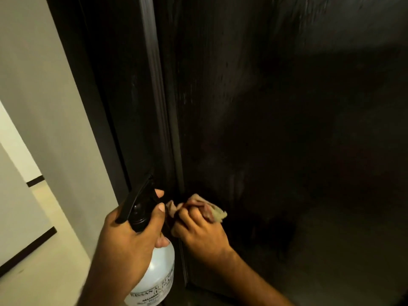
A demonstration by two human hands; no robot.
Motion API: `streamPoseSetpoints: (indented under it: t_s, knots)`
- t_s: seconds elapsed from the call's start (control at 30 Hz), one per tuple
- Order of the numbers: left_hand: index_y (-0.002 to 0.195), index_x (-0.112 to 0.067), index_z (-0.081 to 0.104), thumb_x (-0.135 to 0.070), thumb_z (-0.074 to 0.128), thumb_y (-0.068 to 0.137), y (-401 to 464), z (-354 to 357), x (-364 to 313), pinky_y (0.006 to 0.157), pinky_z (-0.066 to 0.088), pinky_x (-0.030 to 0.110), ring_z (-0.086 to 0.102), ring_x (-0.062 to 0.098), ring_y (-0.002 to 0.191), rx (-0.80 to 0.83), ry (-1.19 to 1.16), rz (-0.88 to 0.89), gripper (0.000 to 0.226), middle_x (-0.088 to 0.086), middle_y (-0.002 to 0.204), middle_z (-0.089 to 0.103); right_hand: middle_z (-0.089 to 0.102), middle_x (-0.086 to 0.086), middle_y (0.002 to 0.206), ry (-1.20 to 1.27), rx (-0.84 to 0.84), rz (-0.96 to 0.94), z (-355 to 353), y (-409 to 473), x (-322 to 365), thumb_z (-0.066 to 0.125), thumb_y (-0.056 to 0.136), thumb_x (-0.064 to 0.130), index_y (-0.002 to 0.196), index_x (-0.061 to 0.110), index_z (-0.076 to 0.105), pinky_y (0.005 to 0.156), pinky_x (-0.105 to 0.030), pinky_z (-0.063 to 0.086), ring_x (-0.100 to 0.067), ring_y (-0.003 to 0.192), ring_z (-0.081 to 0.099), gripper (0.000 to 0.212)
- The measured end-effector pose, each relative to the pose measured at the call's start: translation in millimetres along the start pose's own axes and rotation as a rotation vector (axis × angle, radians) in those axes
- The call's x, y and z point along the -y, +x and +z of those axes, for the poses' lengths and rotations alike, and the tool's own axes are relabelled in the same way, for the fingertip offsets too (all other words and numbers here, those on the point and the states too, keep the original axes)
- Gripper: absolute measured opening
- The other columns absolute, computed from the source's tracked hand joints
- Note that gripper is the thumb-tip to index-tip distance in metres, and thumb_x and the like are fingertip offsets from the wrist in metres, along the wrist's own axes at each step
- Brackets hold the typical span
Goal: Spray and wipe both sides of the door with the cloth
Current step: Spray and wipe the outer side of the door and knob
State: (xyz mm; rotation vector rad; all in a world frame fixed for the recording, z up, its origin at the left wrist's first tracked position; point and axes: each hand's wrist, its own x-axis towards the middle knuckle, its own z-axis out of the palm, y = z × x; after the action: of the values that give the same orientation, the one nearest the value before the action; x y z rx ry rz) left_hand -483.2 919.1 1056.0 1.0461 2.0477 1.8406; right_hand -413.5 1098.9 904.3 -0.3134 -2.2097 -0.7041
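A dark brown wooden door [276,102] fills most of the head view, its face dim and faintly streaked. My left hand [130,241] grips a white spray bottle [159,270] by its black trigger head, nozzle pointing up toward the door edge. My right hand [198,230] holds a crumpled beige and pink cloth [215,212] and presses it low on the door near its left edge. Both forearms come in from the bottom of the frame.
The dark door frame [92,89] runs down the left of the door. A pale wall [33,89] stands further left, with a light floor [55,268] and a black skirting strip [28,246] below it.
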Motion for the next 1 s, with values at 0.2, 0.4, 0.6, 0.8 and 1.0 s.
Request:
streamPoseSetpoints:
  t_s: [0.2,0.4,0.6,0.8,1.0]
  knots:
    - [0.117,-0.03,0.073,-0.017,0.069,0.097,-14,9,1,0.085,0.063,0.054,0.075,0.02,0.049,0.072,0.027,-0.03,0.024,0.008,0.047,0.067,0.069,0.0,0.125,0.039,0.092,0.07,-17,-76,-21,0.065,0.097,0.036,0.109,0.032,0.076,0.084,-0.039,0.058,-0.023,0.112,0.054,0.016]
    - [0.111,-0.039,0.073,-0.025,0.069,0.098,-30,46,-14,0.093,0.06,0.058,0.077,0.016,0.054,0.155,0.028,-0.043,0.02,0.008,0.049,0.068,0.069,-0.004,0.116,-0.092,-0.218,0.409,-92,-88,-92,0.068,0.101,0.015,0.117,0.026,0.081,0.08,-0.043,0.052,-0.027,0.094,0.059,0.024]
    - [0.11,-0.041,0.072,-0.026,0.069,0.097,-43,68,-23,0.095,0.058,0.06,0.076,0.016,0.054,0.19,0.01,-0.029,0.021,0.01,0.048,0.067,0.06,-0.009,0.118,-0.134,-0.45,0.622,-159,-50,-151,0.083,0.096,0.02,0.11,0.017,0.083,0.095,-0.031,0.044,-0.033,0.103,0.055,0.015]
    - [0.112,-0.032,0.074,-0.02,0.07,0.096,-41,57,-21,0.084,0.063,0.051,0.075,0.02,0.051,0.137,0.017,-0.029,0.02,0.009,0.048,0.067,0.071,-0.013,0.106,-0.037,-0.645,0.73,-160,31,-149,0.088,0.092,0.024,0.095,0.013,0.082,0.097,-0.024,0.037,-0.033,0.099,0.057,0.013]
    - [0.113,-0.033,0.074,-0.021,0.071,0.097,-42,54,-23,0.073,0.059,0.034,0.075,0.017,0.051,0.104,0.029,-0.053,0.02,0.006,0.051,0.07,0.074,-0.006,0.109,-0.041,-0.427,0.415,-99,17,-91,0.071,0.101,0.017,0.097,0.018,0.079,0.084,-0.039,0.054,-0.028,0.095,0.058,0.009]
